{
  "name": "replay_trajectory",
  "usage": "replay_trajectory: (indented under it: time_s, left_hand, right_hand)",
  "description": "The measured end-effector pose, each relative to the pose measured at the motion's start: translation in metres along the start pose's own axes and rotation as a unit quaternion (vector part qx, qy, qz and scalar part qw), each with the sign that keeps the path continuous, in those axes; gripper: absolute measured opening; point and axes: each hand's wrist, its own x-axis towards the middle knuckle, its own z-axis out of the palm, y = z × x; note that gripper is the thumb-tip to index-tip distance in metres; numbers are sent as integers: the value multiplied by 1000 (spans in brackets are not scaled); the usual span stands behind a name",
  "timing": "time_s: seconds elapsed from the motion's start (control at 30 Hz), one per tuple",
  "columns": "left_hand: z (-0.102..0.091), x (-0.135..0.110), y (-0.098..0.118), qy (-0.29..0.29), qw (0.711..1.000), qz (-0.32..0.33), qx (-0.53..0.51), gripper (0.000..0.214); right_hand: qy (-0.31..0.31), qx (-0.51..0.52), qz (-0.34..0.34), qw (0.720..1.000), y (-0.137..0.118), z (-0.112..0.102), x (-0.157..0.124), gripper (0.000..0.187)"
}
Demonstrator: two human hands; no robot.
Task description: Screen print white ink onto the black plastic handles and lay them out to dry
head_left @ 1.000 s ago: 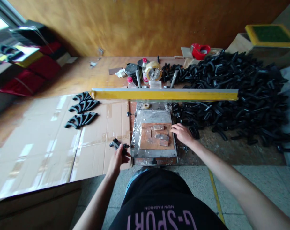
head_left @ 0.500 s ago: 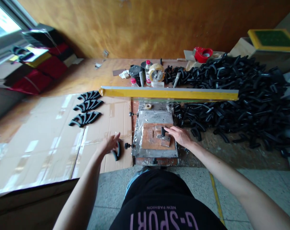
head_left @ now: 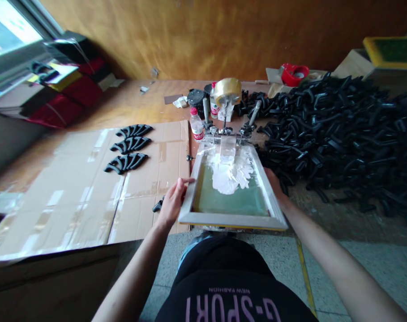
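Lying level at the near edge of the counter, the screen frame is clasped on its left rail by the fingers of the left hand; the right hand is laid against the right rail, its fingers hidden, so their grip cannot be told. White ink is pooled by the squeegee at the far end (no stroke is judged made). Three rows of black pieces are laid out on the cardboard; a far larger heap is left at the right.

Stretched forward, the left hand grips the left edge of the screen frame, the right hand lies against its right edge, fingers hidden.
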Motion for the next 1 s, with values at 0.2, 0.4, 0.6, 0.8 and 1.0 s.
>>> replay_trajectory:
  time_s: [0.2, 0.4, 0.6, 0.8, 1.0]
  left_hand:
    - [12, 4, -82, 8, 992, -74, 100, 71]
    - [7, 13, -91, -16, 986, -94, 134, 68]
    - [7, 10, -92, -21, 991, -94, 94, 69]
    - [7, 10, -92, -16, 994, -99, 48, 71]
    - [6, 6, -75, -21, 993, -107, 38, 73]
  right_hand:
    - [104, 1, -17, 994, -38, -19, 69, 54]
    - [-84, -20, -154, 984, -92, 0, 53, 11]
    - [-135, 19, -323, 937, -76, -13, 19, 14]
    - [-66, 8, -285, 956, -80, 3, 7, 23]
    - [-55, 52, -233, 970, -85, -5, 26, 19]
